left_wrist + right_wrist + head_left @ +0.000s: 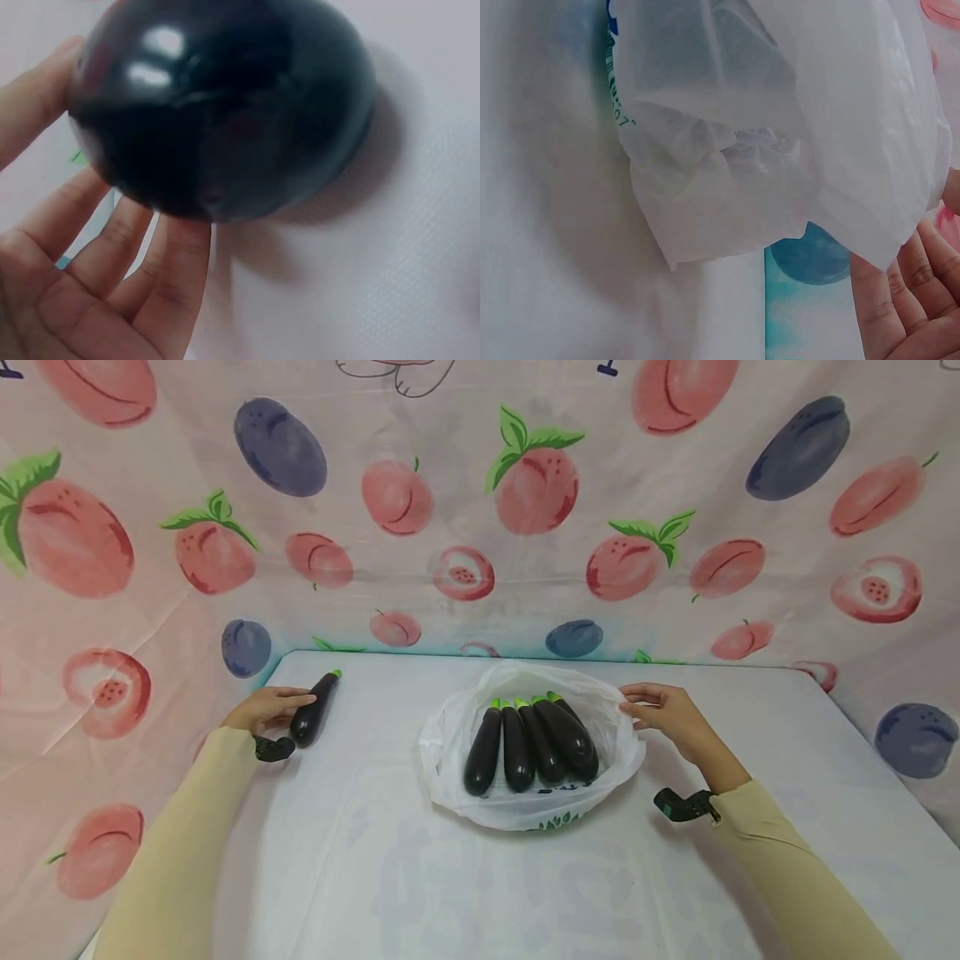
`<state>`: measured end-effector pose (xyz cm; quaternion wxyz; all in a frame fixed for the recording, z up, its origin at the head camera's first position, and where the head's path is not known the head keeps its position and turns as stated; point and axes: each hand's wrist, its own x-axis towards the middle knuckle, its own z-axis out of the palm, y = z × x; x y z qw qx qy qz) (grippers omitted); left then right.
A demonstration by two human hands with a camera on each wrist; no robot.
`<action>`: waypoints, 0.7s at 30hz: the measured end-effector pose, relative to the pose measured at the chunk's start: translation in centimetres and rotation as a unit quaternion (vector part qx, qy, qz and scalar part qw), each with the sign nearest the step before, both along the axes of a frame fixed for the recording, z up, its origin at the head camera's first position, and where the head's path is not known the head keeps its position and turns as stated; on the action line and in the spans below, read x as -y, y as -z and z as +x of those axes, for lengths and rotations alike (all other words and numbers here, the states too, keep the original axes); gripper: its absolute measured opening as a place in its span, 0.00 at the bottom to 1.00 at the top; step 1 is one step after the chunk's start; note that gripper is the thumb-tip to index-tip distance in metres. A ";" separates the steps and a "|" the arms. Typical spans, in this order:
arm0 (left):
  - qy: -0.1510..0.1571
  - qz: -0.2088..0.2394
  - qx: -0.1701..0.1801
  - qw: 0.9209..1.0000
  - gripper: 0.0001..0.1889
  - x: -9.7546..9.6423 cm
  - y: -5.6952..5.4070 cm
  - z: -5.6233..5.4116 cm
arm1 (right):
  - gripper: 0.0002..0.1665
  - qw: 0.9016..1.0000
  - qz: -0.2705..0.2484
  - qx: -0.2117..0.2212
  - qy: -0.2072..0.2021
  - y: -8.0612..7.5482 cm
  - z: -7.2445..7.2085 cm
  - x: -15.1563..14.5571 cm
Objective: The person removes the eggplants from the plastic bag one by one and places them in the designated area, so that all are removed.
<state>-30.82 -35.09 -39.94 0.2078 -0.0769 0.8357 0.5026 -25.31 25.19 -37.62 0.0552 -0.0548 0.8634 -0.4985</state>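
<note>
My left hand [268, 708] grips a dark, glossy eggplant [315, 708] with a green stem end at the table's far left. In the left wrist view, the eggplant's rounded end [225, 112] fills the top, with the thumb at one side and the fingers against its underside. A white plastic bag [457, 802] sits mid-table, its mouth spread wide. Several eggplants [519, 750] lie side by side in it, stem ends away from me. My right hand [663, 710] holds the bag's right rim between thumb and fingers; the bag's side [720, 210] covers part of those fingers in the right wrist view.
A white cloth covers the table [480, 893]. Behind it and along the left hangs a pink curtain [465, 493] printed with fruit. Dark wrist cameras [682, 806] sit at both cuffs.
</note>
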 end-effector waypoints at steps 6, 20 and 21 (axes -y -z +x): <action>0.008 -0.011 0.001 1.000 0.40 -0.1 0.0 -0.1 | 0.30 1.000 0.000 -0.001 -0.001 0.1 -0.1 0.0; 0.059 0.050 -0.005 0.997 0.39 1.8 0.0 0.0 | 0.29 1.000 -0.008 -0.009 -0.005 0.2 0.0 -0.1; 0.062 0.054 -0.008 0.997 0.39 2.0 0.0 0.0 | 0.29 1.000 -0.008 -0.009 -0.005 0.2 0.0 -0.1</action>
